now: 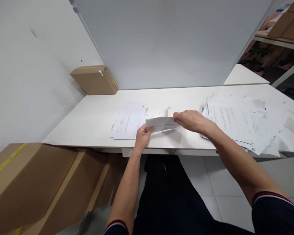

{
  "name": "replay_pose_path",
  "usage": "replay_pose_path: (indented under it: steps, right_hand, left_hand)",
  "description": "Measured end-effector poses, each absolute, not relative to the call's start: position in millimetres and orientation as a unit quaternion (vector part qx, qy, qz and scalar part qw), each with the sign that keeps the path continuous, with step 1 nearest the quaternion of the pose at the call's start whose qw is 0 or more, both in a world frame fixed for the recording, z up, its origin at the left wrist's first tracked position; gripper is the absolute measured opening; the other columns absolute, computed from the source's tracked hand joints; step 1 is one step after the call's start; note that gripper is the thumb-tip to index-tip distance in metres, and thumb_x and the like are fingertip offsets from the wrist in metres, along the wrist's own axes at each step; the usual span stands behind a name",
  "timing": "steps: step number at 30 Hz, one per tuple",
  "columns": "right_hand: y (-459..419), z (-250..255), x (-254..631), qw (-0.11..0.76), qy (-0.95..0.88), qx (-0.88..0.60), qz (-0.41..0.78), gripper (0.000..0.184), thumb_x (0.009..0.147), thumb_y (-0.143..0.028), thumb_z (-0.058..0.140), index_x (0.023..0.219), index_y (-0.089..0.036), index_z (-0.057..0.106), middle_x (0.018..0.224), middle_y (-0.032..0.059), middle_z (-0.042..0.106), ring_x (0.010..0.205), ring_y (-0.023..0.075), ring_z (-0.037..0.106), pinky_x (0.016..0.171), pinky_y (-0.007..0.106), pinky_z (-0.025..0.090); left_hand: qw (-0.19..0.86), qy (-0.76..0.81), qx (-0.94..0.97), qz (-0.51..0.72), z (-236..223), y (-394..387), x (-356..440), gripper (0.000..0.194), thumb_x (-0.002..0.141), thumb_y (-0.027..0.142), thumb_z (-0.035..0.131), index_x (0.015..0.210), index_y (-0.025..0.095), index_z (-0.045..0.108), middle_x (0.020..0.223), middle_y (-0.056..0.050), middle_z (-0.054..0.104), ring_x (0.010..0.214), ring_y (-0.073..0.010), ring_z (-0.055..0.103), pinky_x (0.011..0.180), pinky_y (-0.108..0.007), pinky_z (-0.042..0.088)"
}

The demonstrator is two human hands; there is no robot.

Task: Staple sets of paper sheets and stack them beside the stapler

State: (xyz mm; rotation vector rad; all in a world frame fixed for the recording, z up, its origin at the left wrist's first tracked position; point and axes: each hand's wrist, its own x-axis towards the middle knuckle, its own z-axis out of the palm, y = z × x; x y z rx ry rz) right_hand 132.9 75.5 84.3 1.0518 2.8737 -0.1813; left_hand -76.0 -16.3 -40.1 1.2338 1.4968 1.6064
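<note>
Between my hands, a sheaf of printed paper [163,124] is held up above the white table, tilted so its face shows only as a narrow band. My left hand [143,138] grips its left end, thumb on the near side. My right hand [191,120] pinches the right end with fingers closed. How many sheets there are, I cannot tell. A small beige block-like object [170,112] sits on the table just behind the paper, partly hidden by it. Left of my left hand lies a neat stack of printed sheets [129,123].
A large, loosely spread pile of printed papers [232,122] covers the right of the white table [93,120]. A cardboard box [94,80] stands at the back left against a grey panel [166,42]. Bigger cardboard boxes [31,176] are below left. Shelving [281,44] stands right.
</note>
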Motion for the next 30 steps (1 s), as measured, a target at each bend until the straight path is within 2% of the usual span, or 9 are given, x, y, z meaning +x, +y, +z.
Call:
replay_pose_path:
  steps: [3,6,9,11,14,18,23,30]
  right_hand:
    - [75.6,88.4,142.0,-0.034,0.925,0.354,-0.132,0.024,0.09,-0.031,0.037,0.083,-0.019,0.057,0.066,0.0041,0.056,0.058,0.016,0.049,0.052,0.027,0.03]
    - [74.1,76.5,158.1,-0.132,0.86,0.371,-0.324,0.025,0.087,-0.038,0.044,0.086,-0.018,0.06,0.075,0.0042,0.062,0.065,0.0165,0.056,0.055,0.027,0.04]
    - [66.2,42.2,174.6,-0.145,0.724,0.402,-0.542,0.03,0.083,-0.04,0.052,0.102,-0.018,0.06,0.092,0.0075,0.067,0.076,0.02,0.064,0.06,0.03,0.05]
    - [57.2,12.8,183.9,-0.141,0.655,0.431,-0.604,0.035,0.079,-0.038,0.057,0.108,-0.018,0.059,0.099,0.009,0.068,0.082,0.0223,0.065,0.064,0.033,0.054]
    - [41.5,-24.0,196.1,-0.185,0.598,0.471,-0.622,0.038,0.077,-0.035,0.059,0.11,-0.016,0.059,0.1,0.0089,0.069,0.087,0.0238,0.066,0.07,0.034,0.054]
    - [26.9,-43.6,207.3,-0.255,0.526,0.49,-0.647,0.04,0.076,-0.035,0.059,0.111,-0.015,0.06,0.096,0.0077,0.071,0.085,0.024,0.067,0.073,0.035,0.054]
    - [25.8,-45.7,207.5,-0.286,0.494,0.509,-0.644,0.038,0.074,-0.033,0.061,0.108,-0.016,0.063,0.094,0.0072,0.072,0.083,0.0239,0.068,0.073,0.035,0.054]
    - [26.5,-45.6,205.0,-0.307,0.463,0.497,-0.666,0.04,0.076,-0.033,0.062,0.113,-0.018,0.061,0.103,0.0083,0.07,0.088,0.0243,0.068,0.076,0.037,0.055]
  left_hand:
    - [0.308,0.54,0.444,0.645,-20.5,-19.1,-78.0,0.026,0.073,0.037,0.067,0.089,0.017,0.065,0.088,-0.005,0.07,0.086,-0.018,0.063,0.081,-0.033,0.049]
    - [0.344,0.504,0.364,0.704,-9.1,-20.4,-77.9,0.041,0.069,0.035,0.072,0.103,0.019,0.057,0.082,-0.002,0.068,0.073,-0.0137,0.063,0.076,-0.033,0.051]
    - [0.419,0.51,0.315,0.682,-16.4,-20.3,-70.8,0.056,0.066,0.036,0.073,0.114,0.019,0.049,0.073,0.0,0.065,0.061,-0.0116,0.06,0.069,-0.032,0.051]
    - [0.425,0.559,0.333,0.629,-27.6,-19.9,-62.2,0.055,0.068,0.035,0.071,0.115,0.018,0.048,0.068,0.001,0.062,0.058,-0.0115,0.057,0.065,-0.031,0.05]
    - [0.336,0.648,0.423,0.536,-40.4,-17.6,-48.7,0.048,0.075,0.033,0.062,0.12,0.02,0.05,0.074,-0.001,0.064,0.064,-0.0132,0.058,0.068,-0.03,0.047]
    - [0.256,0.684,0.528,0.432,-44.3,-4.5,-38.3,0.047,0.083,0.03,0.051,0.129,0.023,0.045,0.086,-0.005,0.067,0.072,-0.0169,0.059,0.07,-0.031,0.045]
    - [0.167,0.689,0.58,0.4,-53.1,21.1,-36.9,0.041,0.085,0.022,0.043,0.126,0.019,0.048,0.086,-0.005,0.065,0.07,-0.0164,0.057,0.069,-0.032,0.043]
    - [0.101,0.667,0.656,0.34,-57.8,36.8,-39.1,0.043,0.089,0.02,0.034,0.131,0.02,0.046,0.099,-0.008,0.06,0.082,-0.0185,0.055,0.073,-0.031,0.043]
